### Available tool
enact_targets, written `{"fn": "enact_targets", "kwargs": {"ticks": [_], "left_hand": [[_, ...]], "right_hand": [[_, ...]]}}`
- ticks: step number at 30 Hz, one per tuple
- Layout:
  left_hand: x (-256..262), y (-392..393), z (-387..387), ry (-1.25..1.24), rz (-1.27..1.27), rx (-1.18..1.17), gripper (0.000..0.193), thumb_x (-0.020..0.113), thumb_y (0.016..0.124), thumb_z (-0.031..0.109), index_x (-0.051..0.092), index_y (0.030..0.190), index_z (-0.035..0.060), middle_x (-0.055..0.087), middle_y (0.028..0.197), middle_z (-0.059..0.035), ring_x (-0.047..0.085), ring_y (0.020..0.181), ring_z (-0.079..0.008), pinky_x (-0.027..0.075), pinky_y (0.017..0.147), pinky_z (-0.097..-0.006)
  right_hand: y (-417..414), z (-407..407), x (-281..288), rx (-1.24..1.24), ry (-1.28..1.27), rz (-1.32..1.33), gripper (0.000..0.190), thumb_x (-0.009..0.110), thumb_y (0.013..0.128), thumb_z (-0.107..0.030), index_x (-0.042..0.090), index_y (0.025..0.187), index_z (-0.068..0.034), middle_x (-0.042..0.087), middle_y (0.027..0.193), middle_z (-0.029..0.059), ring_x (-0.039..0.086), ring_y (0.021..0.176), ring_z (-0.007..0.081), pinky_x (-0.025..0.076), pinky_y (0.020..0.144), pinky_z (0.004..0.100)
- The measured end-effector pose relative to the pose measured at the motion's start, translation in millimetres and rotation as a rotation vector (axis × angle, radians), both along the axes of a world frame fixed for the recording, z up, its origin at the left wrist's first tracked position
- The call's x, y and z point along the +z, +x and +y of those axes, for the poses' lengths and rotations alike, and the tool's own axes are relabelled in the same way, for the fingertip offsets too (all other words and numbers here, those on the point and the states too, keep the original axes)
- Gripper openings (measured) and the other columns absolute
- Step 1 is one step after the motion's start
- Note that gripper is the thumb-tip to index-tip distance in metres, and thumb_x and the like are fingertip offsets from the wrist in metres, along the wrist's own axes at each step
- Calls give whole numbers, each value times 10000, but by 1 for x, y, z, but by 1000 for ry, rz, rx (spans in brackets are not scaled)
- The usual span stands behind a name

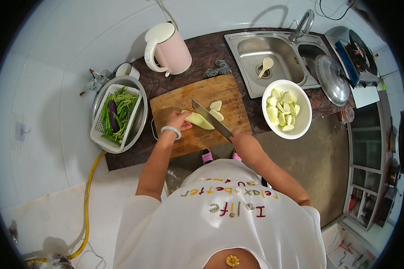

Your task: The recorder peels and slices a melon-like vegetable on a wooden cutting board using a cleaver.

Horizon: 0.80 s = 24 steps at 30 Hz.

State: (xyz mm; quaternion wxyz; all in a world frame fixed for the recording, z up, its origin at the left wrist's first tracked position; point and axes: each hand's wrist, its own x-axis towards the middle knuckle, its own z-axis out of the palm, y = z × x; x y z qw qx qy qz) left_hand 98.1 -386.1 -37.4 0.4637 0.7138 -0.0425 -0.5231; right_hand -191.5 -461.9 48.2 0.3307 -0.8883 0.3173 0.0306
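On a wooden cutting board, my left hand grips the left end of a long piece of peeled pale-green vegetable. My right hand is closed around the handle of a kitchen cleaver, hiding most of that handle. The blade slants across the board along the right side of the long piece. Two cut chunks lie just right of the blade. To the right of the board, a white bowl holds several similar pale-green chunks.
Left of the board, a white plastic basket with an eggplant, green peppers and beans sits in a metal basin. Behind are a pink electric kettle, a grey scrubber cloth and a steel sink. A pot lid leans near the gas stove.
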Motion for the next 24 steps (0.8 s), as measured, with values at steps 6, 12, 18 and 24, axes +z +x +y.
{"fn": "enact_targets", "kwargs": {"ticks": [6,12,18,24], "left_hand": [[-7,-5,2,-39,47,67,337,697,829,204,502,987,-21,637,827,-158,655,646,-227,607,607,-343],[-4,-7,8,-64,87,110,328,656,841,193,479,1013,-23,622,877,-176,651,692,-250,615,626,-353],[6,-14,24,-87,158,156,321,597,849,141,475,1105,-10,596,1012,-175,647,864,-268,609,738,-361],[-11,-15,50,-182,96,176,354,630,811,7,475,1129,0,576,1053,-141,642,881,-250,604,774,-377]], "right_hand": [[12,12,-26,-35,15,14,157,518,928,-130,483,942,23,641,829,260,643,796,413,505,679,491],[36,19,-35,-11,-48,9,115,476,857,-23,502,962,14,661,846,239,671,759,390,535,655,483],[38,13,-47,23,-32,29,117,485,881,-59,499,981,1,664,853,228,671,767,381,537,663,475],[27,-3,-35,-27,12,-43,199,517,939,-178,475,995,8,631,805,267,634,785,429,495,669,504]]}}
